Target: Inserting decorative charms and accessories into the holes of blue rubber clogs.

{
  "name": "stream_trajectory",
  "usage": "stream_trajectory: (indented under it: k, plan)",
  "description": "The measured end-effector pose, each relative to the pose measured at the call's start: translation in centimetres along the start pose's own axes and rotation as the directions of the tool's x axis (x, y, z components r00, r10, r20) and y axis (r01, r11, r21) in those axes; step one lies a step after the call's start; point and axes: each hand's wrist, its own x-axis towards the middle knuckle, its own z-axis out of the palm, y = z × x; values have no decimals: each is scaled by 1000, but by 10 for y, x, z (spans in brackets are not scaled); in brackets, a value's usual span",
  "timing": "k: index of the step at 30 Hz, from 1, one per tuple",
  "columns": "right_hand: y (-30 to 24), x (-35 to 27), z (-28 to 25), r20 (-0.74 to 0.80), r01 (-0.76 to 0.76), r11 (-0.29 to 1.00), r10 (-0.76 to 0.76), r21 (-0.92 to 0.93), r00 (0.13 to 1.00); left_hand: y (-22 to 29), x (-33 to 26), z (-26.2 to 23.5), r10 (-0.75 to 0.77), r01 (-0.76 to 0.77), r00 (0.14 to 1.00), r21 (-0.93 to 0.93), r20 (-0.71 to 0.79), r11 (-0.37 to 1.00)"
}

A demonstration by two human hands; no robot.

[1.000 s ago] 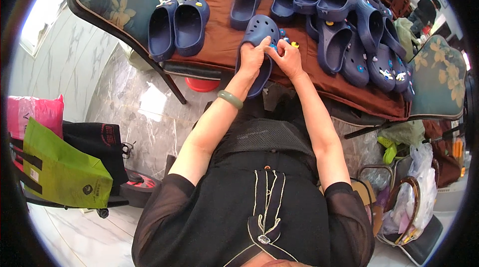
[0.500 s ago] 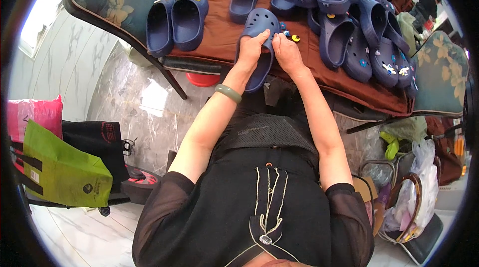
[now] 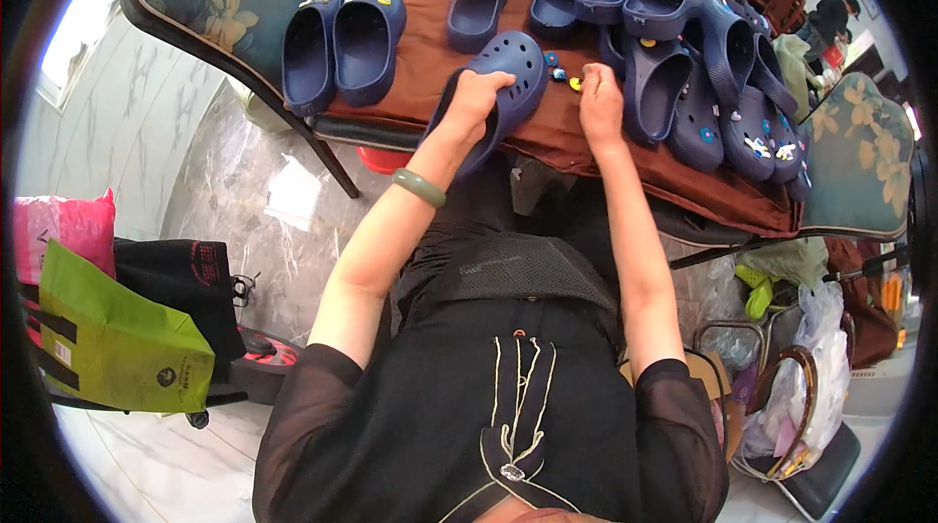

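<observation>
Head view: we are holding a navy clog [image 3: 503, 83] with the left hand [image 3: 476, 96], fingers curled over its perforated upper, so that the shoe is resting toe-up on the front part of the brown-covered table [image 3: 586, 137]. The right hand [image 3: 600, 103] is lying just beside the clog, fingers drawn together over a small cluster of coloured shoe charms [image 3: 565, 73] scattered on the cloth; whether a charm is actually pinched between the fingertips cannot be told from here.

We judge that the step in hand is charm selection: the clog is being steadied while the right hand is picking among the loose pieces. The next move is likely calling for a firm pinch on one charm, alignment of its stud with a hole in the clog's upper, and counter-pressure from the left hand.

A pair of plain navy clogs [image 3: 342, 44] is sitting to the left on the table, and a pile of decorated clogs [image 3: 713, 73] is lying to the right. A green bracelet [image 3: 418, 187] is circling the left wrist.
</observation>
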Motion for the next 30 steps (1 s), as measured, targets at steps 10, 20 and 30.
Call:
stream_trajectory:
  k: [10,20,30]
  plan:
    - [6,4,0,94,136,935,-111,-328,989,-10,-5,-7,186,-188,982,72,30,980]
    - [18,-8,-2,102,176,904,-148,-389,984,-13,-4,-9,240,-250,966,107,95,962]
    - [16,-6,-1,74,150,945,-134,-292,988,-17,-2,-14,251,-267,959,120,132,956]
